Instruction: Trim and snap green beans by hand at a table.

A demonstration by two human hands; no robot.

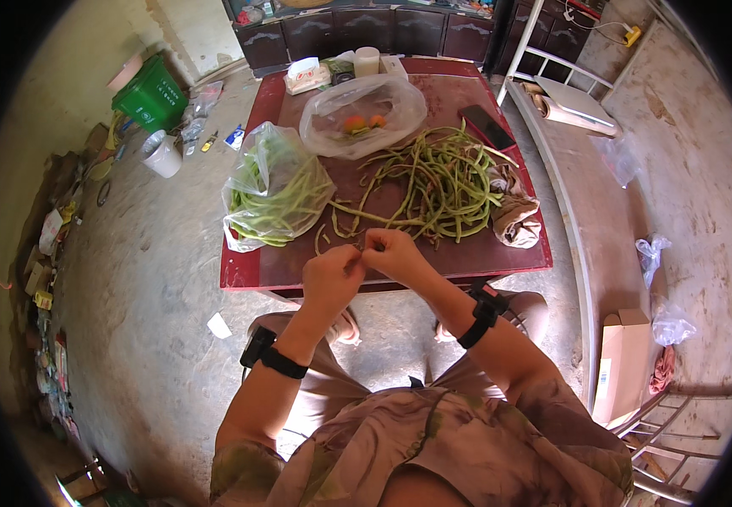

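Note:
My left hand (334,275) and my right hand (397,253) meet fingertip to fingertip above the near edge of the dark red table (467,260). Both are pinched around what looks like a small piece of bean, mostly hidden by the fingers. Just beyond them, a few loose bean pieces (319,239) lie on the tabletop. A tangled heap of long green beans (448,184) spreads behind my right hand, with some stray beans reaching left. To the left, a clear plastic bag (277,184) is filled with green bean lengths.
Behind lies an open plastic bag (334,142) with orange-red fruits or vegetables (366,123). A phone (487,127) and a crumpled cloth-like bundle (518,218) sit on the right. Tissues (307,77) and a pale cup (366,62) stand at the back. A ledge (568,190) runs along the right.

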